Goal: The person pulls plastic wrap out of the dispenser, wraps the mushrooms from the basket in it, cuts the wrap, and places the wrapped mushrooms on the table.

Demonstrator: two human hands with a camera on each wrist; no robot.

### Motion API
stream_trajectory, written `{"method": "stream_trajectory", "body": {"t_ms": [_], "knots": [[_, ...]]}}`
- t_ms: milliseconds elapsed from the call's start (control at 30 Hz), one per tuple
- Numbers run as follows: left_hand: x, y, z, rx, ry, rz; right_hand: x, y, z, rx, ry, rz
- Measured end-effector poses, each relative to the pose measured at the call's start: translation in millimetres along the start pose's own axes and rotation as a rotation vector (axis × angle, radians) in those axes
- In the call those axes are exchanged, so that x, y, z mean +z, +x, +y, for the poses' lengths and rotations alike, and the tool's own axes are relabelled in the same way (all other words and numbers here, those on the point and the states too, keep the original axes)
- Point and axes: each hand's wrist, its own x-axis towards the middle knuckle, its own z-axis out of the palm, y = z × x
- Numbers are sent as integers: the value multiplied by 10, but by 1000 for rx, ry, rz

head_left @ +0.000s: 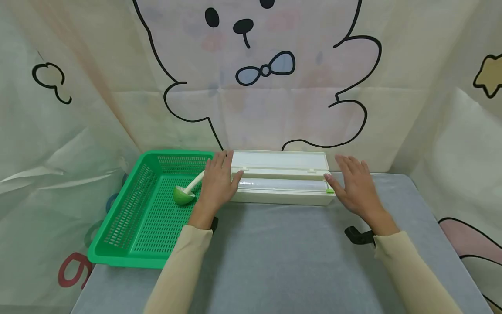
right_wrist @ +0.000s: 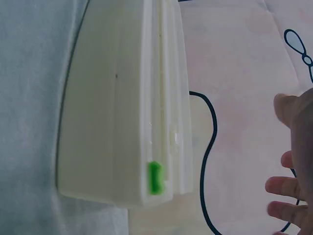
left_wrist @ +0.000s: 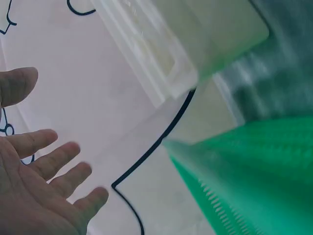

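A long white cling-film dispenser box (head_left: 282,198) lies across the back of the table, its lid (head_left: 278,160) raised and a roll of clear film (head_left: 280,184) showing inside. A small green slider (right_wrist: 155,178) sits at its right end. My left hand (head_left: 219,179) is over the box's left end, fingers spread and nothing in the palm. Past the right end hovers my right hand (head_left: 357,187), fingers extended and holding nothing. In the left wrist view the left hand (left_wrist: 44,181) appears apart from the box (left_wrist: 225,29).
A green plastic basket (head_left: 117,218) stands at the left, right beside the box. Inside it lies a green ladle (head_left: 183,196) with a white handle, partly hidden behind the left hand. A grey cloth (head_left: 286,257) covers the table. Printed curtains (head_left: 306,113) hang behind.
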Motion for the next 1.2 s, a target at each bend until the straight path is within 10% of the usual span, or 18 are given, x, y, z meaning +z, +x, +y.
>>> {"method": "stream_trajectory", "body": {"t_ms": [267, 600, 900, 1200], "knots": [[145, 26, 10, -72, -230, -138, 244, -95, -35, 19, 124, 1], [358, 99, -113, -93, -260, -316, 410, -118, -44, 39, 140, -82], [463, 108, -204, -92, -259, -287, 490, -51, -56, 31, 144, -185], [521, 162, -240, -243, -451, -244, 518, 50, 0, -13, 113, -208]]}}
